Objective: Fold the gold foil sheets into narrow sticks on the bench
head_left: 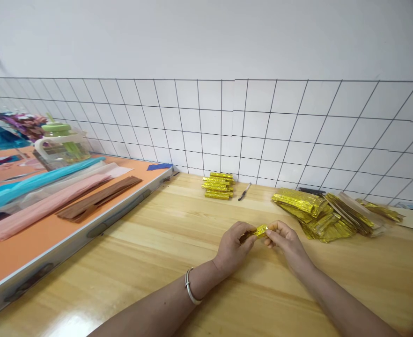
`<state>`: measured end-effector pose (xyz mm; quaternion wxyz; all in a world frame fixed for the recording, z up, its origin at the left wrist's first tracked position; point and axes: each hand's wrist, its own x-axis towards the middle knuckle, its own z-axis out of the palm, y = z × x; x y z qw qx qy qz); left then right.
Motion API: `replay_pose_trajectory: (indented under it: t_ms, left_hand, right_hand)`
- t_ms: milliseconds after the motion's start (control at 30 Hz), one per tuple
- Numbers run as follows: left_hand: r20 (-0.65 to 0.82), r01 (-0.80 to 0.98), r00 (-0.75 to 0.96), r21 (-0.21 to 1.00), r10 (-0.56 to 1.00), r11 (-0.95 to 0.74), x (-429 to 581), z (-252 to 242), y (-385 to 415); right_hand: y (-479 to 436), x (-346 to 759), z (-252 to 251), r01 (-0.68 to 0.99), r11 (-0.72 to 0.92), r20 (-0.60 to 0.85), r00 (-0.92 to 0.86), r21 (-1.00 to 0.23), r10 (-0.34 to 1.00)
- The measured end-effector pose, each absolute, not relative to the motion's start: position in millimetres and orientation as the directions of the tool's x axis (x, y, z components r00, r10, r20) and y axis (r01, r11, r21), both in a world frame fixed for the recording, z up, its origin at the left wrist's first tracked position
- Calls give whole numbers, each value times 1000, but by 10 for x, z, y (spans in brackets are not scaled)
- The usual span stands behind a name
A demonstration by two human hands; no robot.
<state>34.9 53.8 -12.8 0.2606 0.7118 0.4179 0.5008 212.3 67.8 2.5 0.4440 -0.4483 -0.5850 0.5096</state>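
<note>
Between my two hands, just above the wooden table [157, 243], is a small folded strip of shiny gold foil [261, 230]. My left hand [235, 245] is closed around its left end, fingers curled over it, with a bangle on the wrist. Thumb and fingers of my right hand [281, 238] pinch the right end. Beyond them, toward the wall, lies a small stack of gold foil rolls [218, 186]. A larger loose pile of gold foil strips [320, 215] spreads out to the right of my right hand.
A pen [244, 192] lies beside the small stack. At left stands an orange-topped surface [129, 187] with a raised edge, bearing blue, pink and brown crepe paper strips [99, 199] and a green-lidded bottle [61, 145]. A gridded white wall [185, 117] closes off the back.
</note>
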Motion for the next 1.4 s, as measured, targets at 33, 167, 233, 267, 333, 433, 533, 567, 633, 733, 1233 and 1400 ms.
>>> replay_pose_trajectory:
  t_ms: [33,167,233,267,333,433,533,567,633,733,1233,1400]
  left_hand:
    - [491,330,151,793,858,-512,347,-124,537]
    - [484,326,145,800,863,-503,347,-123,529]
    - [496,334,140,791,857,-512,353,-128,525]
    - [505,340,141,783,851,-521,357,-131,524]
    - [525,348,146,766,839,-540,364,-139,523]
    - [543,353,149,752,827,-557,372,-155,525]
    - [547,361,150,746,824,-560,380,-168,524]
    - [548,366,153,741,822,-563,382,-170,522]
    - [561,377,159,726,812,-575,386,-170,515]
    - [579,390,171,703,797,-595,384,-169,501]
    - [506,227,155,818,848,-529,330,-164,533]
    - [498,149,164,841,851,-521,324,-153,517]
  right_hand:
    - [679,2125,22,70,80,65,-206,-994,976]
    - [689,2128,11,69,68,52,-205,-995,977]
    - [694,2130,14,67,56,42,-198,-996,979]
    - [697,2131,18,64,54,41,-197,-996,980]
    - [701,2135,29,55,50,38,-200,-997,979]
    - [708,2146,44,57,46,33,-207,-997,978]
    - [714,2158,47,65,46,32,-209,-997,977]
    - [715,2161,45,63,44,30,-210,-997,977]
    - [715,2162,40,55,36,24,-209,-998,978]
    - [709,2149,30,26,9,4,-209,-1000,978]
    - [671,2127,91,-65,73,92,-363,-995,927]
    - [633,2113,136,-29,97,101,-342,-995,934]
